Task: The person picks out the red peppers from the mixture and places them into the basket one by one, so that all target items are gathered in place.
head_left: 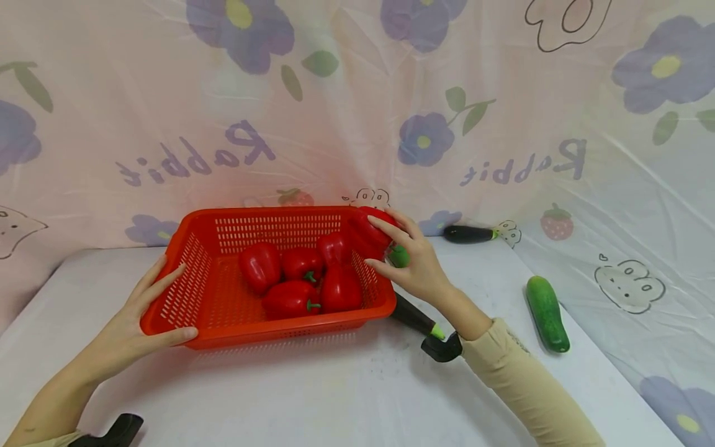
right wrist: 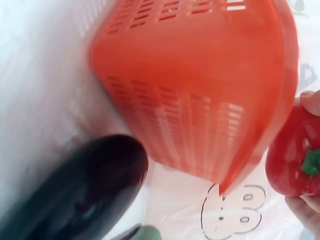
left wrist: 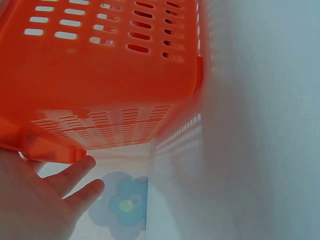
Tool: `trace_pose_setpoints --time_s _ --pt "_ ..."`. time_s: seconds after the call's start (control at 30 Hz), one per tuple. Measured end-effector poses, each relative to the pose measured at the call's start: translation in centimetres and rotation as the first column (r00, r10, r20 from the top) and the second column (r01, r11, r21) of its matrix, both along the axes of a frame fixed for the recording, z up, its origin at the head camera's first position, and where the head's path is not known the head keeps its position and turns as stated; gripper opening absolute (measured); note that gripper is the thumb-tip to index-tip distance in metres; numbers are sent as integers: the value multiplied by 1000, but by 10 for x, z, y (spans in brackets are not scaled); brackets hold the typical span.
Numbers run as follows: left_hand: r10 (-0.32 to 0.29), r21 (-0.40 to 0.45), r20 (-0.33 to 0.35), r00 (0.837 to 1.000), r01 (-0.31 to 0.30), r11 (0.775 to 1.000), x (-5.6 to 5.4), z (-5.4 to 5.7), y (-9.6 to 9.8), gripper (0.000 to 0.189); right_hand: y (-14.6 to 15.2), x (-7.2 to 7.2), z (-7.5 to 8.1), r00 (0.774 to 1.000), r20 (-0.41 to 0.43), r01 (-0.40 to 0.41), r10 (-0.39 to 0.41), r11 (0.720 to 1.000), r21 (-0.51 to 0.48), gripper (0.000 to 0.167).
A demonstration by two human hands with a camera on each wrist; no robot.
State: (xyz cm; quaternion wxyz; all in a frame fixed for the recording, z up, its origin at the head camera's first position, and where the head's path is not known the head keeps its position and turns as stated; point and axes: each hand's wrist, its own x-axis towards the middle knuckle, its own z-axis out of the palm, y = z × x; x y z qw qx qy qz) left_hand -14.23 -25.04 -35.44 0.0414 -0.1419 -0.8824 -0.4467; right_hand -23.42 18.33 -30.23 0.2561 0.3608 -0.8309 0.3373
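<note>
A red plastic basket [head_left: 223,335] with slotted walls stands on the white table, holding several red bell peppers [head_left: 260,267]. My left hand [head_left: 134,323] rests on the basket's left end, its thumb over the front rim and fingers spread along the side rim. In the left wrist view the fingers of this left hand [left wrist: 55,200] reach out beside the rim. At the basket's back right corner my right hand [head_left: 416,264] grips a red bell pepper [head_left: 365,233] level with the rim. The right wrist view shows that pepper's green stem [right wrist: 312,162] between finger and thumb.
One eggplant [head_left: 413,315] lies against the basket's right side; another eggplant [head_left: 469,234] lies at the table's back edge. A cucumber [head_left: 547,313] is near the right edge. Something green and rounded [head_left: 399,256] shows beneath my right hand. A patterned curtain [head_left: 346,124] hangs behind.
</note>
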Motion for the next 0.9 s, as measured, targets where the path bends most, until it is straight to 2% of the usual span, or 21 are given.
trace_pose_setpoints --time_s 0.37,0.63,0.9 --pt "-7 21 -23 1000 7 1000 1 0 3 96 -23 1 -1 997 -1 -78 78 997 -26 66" --pt "-1 8 -7 1000 1 1000 1 3 3 96 -33 1 -2 997 1 -79 79 997 -2 67" --pt "-7 5 -28 1000 7 1000 0 3 3 97 -48 4 1 994 34 -108 108 994 -4 66"
